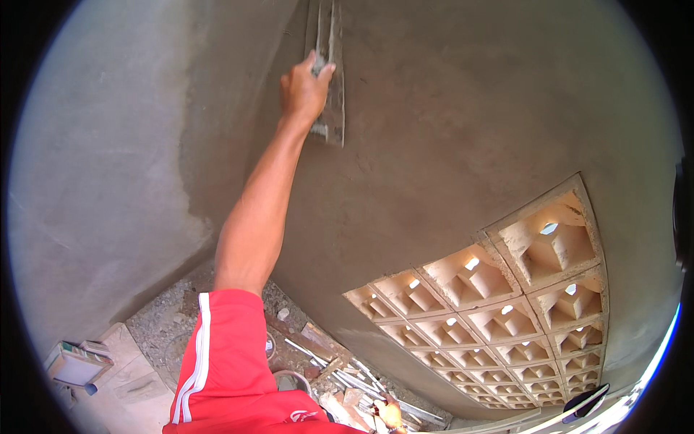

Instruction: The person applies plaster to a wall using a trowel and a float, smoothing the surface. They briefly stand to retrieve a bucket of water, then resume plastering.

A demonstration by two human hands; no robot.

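Observation:
My left hand (pixel 305 90) is raised at arm's length, closed around the handle of a long plastering float (pixel 335 108). The float stands nearly upright against the brown-grey plastered wall (pixel 434 145), close to the inside corner. Its upper end runs out at the top edge of the view. Low in the picture, my right hand (pixel 390 414) shows small in bright light, near the red shirt. Its fingers are too small and unclear to read, and I cannot make out whether it holds anything.
A panel of pale hollow ventilation blocks (pixel 499 318) is set in the wall at right. A lighter grey wall (pixel 101 159) meets the corner at left. Below lie rubble (pixel 170 333), white strips (pixel 358 383), a round bucket (pixel 293 380) and a box-like object (pixel 78 364).

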